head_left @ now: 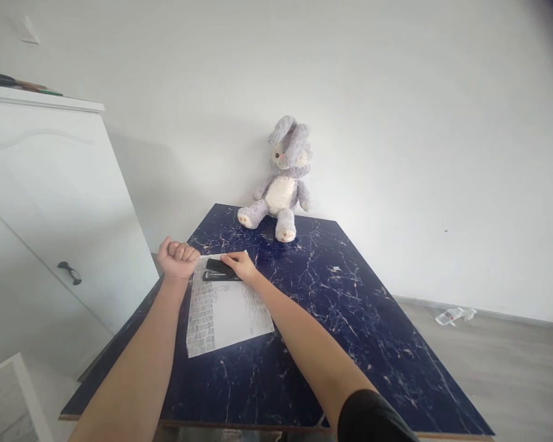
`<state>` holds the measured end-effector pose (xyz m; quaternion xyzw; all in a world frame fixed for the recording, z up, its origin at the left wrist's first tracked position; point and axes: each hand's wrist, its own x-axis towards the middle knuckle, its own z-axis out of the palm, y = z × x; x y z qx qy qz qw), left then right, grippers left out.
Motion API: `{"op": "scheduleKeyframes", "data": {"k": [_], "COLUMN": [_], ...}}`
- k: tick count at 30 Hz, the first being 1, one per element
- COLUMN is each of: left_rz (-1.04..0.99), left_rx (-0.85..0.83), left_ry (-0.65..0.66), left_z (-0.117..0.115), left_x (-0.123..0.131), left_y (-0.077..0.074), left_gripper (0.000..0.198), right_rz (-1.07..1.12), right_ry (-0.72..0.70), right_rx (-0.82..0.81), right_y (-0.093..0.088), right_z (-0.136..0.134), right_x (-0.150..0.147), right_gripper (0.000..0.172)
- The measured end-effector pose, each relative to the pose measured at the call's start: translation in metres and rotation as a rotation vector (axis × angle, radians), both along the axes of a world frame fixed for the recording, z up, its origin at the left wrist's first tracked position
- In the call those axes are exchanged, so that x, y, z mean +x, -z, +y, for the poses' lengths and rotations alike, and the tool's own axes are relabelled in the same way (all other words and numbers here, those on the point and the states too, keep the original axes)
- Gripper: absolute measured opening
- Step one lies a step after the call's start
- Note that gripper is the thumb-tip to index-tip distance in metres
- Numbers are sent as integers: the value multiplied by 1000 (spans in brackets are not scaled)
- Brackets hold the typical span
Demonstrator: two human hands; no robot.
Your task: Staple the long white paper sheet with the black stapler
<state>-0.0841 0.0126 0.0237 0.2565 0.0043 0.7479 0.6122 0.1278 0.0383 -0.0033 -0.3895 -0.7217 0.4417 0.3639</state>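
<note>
The fingers of the right hand [241, 266] are closed over one end of a black stapler [217, 267], the end toward that hand, and leave its other end exposed. The left hand [179, 258] makes a fist, fingers curled tightly together, beside the stapler's exposed end; whether anything is tucked inside cannot be told, nor whether the fist touches the paper [230, 310] at its far left corner or hangs just above it. The stapler lies over the far part of that printed sheet, which rests on the dark blue tabletop [366, 334]. The paper seems held by little else, so a sideways push on the stapler could drag or crease it. If the fist came down off-centre on the stapler, the tool might tip or skid, and a blow landing too far over could catch the right hand's fingers. Farther out, a plush rabbit [281, 195] sits upright on the far end of the tabletop, well apart from both hands. To the left stands a white cabinet [50, 178], its front closed and its contents hidden, with some flat things [21, 83] on top. On the floor [493, 374] at right lies a see-through plastic item [452, 316]; what it holds, if anything, cannot be told.
</note>
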Motion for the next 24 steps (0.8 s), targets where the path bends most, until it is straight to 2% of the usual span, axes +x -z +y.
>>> {"op": "scheduleKeyframes", "data": {"k": [4, 9, 13, 17, 20, 24], "left_rz": [24, 41, 64, 110, 147, 153], "left_rx": [-9, -10, -31, -71, -105, -245], "left_ry": [22, 39, 93, 137, 158, 204], "left_z": [1, -2, 0, 5, 9, 8], "left_x": [2, 6, 10, 14, 19, 30], "left_y": [0, -3, -3, 3, 7, 5], "left_gripper": [59, 59, 59, 58, 55, 57], "right_rz": [9, -5, -31, -94, -134, -140], "right_ry": [16, 71, 157, 258, 332, 428], "right_rx": [46, 87, 83, 82, 82, 84], "right_y": [0, 0, 1, 1, 0, 2], "right_z": [5, 5, 3, -8, -24, -54], "right_x": [3, 33, 77, 133, 175, 216], "right_gripper": [50, 56, 56, 57, 56, 54]}}
